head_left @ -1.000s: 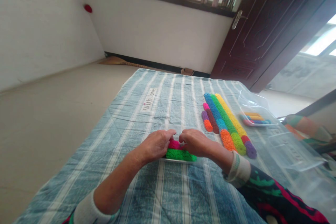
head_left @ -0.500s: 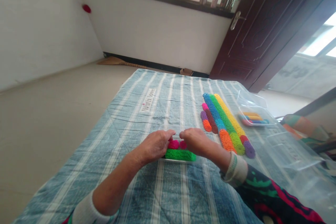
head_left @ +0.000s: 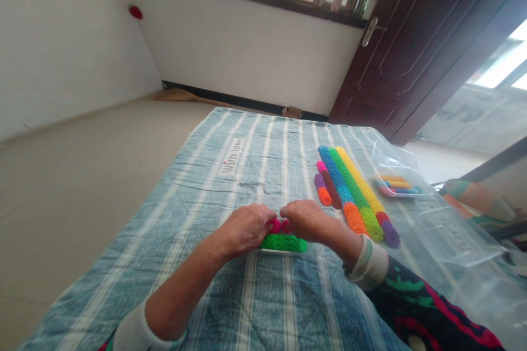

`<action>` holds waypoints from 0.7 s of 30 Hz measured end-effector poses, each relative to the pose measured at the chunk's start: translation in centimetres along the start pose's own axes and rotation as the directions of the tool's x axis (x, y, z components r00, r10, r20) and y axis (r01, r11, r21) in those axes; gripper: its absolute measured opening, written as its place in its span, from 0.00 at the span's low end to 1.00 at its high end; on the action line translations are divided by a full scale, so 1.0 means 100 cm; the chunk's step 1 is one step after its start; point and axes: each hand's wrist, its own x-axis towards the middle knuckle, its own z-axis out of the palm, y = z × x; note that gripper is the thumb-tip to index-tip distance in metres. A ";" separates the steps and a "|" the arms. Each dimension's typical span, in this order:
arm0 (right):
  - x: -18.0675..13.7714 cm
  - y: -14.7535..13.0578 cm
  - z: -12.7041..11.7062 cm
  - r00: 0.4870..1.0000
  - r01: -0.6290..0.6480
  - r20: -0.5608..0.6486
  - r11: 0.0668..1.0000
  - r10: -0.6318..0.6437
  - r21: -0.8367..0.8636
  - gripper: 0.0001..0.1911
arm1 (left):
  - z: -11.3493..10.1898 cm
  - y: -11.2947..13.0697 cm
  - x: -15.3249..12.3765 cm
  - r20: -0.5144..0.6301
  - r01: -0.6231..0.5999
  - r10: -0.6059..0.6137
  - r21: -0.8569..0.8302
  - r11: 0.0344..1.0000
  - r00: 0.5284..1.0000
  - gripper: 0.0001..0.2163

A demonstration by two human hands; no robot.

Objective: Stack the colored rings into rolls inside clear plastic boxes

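Over a clear plastic box (head_left: 284, 252) at the table's near middle, both my hands are closed, palms down. A long green crocheted roll (head_left: 284, 242) lies in the box along its near side. Behind it, two short pink crocheted rolls show. The left one, a pink roll (head_left: 275, 225), is pinched by the fingers of my left hand (head_left: 247, 226). My right hand (head_left: 309, 220) has its fingers curled on the other pink roll (head_left: 285, 225). My knuckles hide most of both rolls and the box's inside.
To the right, several coloured crocheted rolls (head_left: 354, 192) lie side by side on the striped cloth (head_left: 263, 148). Beyond them stands a clear box (head_left: 397, 189) with more rolls inside. Other transparent containers (head_left: 453, 236) sit along the right edge. A dark red door (head_left: 395, 55) is behind.
My left hand has shifted slightly right, bringing its pink roll closer to the other. My right hand has barely moved.
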 end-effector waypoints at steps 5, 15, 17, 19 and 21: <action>-0.001 0.000 0.000 0.999 0.036 0.006 0.999 -0.035 -0.009 0.10 | 0.004 -0.003 0.002 0.039 -0.033 0.029 0.103 0.994 0.999 0.10; 0.003 0.007 0.005 0.998 0.048 -0.039 0.999 -0.047 0.004 0.10 | 0.002 -0.001 0.001 0.060 -0.041 0.033 0.134 0.990 0.998 0.11; 0.003 0.011 0.007 0.996 0.072 -0.059 0.996 -0.069 0.044 0.10 | 0.001 -0.001 0.000 0.067 -0.038 0.029 0.140 0.989 0.997 0.11; 0.004 0.014 0.009 0.991 0.102 -0.093 0.991 -0.094 0.087 0.10 | 0.002 -0.001 0.000 0.058 -0.042 0.034 0.131 0.991 0.998 0.11; 0.005 0.014 0.011 0.986 0.123 -0.124 0.986 -0.109 0.114 0.10 | 0.003 -0.003 0.001 0.042 -0.047 0.043 0.110 0.993 0.998 0.11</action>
